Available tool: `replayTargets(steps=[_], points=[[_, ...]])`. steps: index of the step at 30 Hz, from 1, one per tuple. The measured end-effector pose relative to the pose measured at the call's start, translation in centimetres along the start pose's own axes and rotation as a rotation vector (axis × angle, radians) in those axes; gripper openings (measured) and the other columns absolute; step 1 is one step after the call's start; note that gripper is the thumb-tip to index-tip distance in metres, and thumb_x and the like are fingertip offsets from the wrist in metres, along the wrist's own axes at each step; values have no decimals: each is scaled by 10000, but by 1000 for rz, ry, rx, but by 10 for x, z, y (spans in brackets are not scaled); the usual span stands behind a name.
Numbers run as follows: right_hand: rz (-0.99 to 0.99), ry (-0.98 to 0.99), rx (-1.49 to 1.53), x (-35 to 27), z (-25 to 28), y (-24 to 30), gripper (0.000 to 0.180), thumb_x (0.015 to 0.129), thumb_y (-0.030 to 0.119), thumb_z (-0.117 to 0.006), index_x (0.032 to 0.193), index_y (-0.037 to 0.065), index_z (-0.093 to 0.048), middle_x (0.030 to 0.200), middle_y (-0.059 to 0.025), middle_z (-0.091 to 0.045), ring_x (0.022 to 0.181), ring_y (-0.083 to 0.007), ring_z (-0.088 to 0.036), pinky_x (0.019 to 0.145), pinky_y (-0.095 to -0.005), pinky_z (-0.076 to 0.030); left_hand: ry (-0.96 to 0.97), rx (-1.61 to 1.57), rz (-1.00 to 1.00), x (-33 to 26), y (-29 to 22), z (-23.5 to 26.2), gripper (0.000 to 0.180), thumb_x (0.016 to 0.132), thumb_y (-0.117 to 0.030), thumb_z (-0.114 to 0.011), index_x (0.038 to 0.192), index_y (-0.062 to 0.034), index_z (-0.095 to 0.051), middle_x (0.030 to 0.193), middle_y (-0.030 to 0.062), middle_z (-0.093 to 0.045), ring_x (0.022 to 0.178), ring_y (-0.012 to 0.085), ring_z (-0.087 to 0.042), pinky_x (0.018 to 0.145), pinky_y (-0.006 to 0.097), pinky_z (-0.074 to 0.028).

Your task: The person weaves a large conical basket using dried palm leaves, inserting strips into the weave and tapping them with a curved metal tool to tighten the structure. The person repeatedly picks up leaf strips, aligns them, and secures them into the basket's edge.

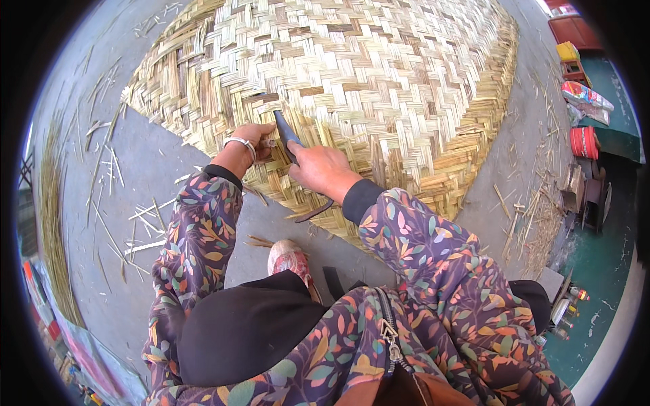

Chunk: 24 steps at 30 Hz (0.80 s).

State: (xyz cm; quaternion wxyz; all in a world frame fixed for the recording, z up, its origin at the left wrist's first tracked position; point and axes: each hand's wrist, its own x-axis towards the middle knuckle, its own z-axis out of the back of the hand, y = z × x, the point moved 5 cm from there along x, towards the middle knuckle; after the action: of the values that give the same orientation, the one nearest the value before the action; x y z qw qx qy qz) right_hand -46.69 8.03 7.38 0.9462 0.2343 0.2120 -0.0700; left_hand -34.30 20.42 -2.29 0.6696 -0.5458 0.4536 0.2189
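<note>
A large mat (379, 74) woven from flat straw-coloured strips lies on the floor before me, one corner pointing toward me. My right hand (323, 169) is closed around a dark tool with a flat, bluish metal blade (285, 128). Its tip points away from me and touches the weave near the mat's edge. A dark curved piece (315, 211) shows below that hand; whether it belongs to the tool I cannot tell. Beside the blade, my left hand (254, 138), with a bracelet at the wrist, has its fingers closed on the woven strips; the fingertips are partly hidden.
Loose cut strips (145, 223) are scattered on the grey floor (261, 223) at left, with more bits (535, 216) at right. A long bundle of thin stalks (54, 216) lies far left. A red round container (584, 142) stands at right. My shoe (290, 259) is close to the mat.
</note>
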Motion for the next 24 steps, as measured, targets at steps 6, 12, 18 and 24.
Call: replayTargets(steps=[6, 12, 18, 24], points=[[-24, 9, 18, -3, 5, 2, 417, 818, 247, -554, 1198, 77, -579, 864, -158, -691, 850, -339, -670, 720, -459, -521, 55, 289, -223, -30, -9, 2, 403, 753, -345, -819, 874, -8, -635, 714, 65, -644, 606, 156, -659, 478, 277, -497], [-13, -38, -52, -7, 8, 5, 379, 808, 229, -549, 1144, 58, -595, 813, -153, -686, 806, -326, -674, 690, -456, -525, -254, 927, -580, -52, -18, 1, 527, 686, -536, -793, 787, -44, -634, 704, 131, -678, 687, 269, -669, 640, 376, -511], [27, 140, -157, -68, 35, -9, 348, 791, 222, -552, 1093, 57, -606, 745, -149, -663, 726, -319, -670, 667, -472, -522, -405, 1101, -580, -45, -18, -3, 558, 738, -609, -712, 824, -67, -609, 791, 142, -685, 793, 329, -657, 714, 421, -501], [3, 326, 102, -117, 78, -36, 531, 823, 293, -548, 1315, 92, -539, 845, -200, -673, 772, -323, -658, 705, -407, -516, -423, 1082, -498, -37, -24, -4, 550, 828, -602, -615, 948, -65, -631, 873, 174, -690, 827, 347, -659, 755, 424, -509]])
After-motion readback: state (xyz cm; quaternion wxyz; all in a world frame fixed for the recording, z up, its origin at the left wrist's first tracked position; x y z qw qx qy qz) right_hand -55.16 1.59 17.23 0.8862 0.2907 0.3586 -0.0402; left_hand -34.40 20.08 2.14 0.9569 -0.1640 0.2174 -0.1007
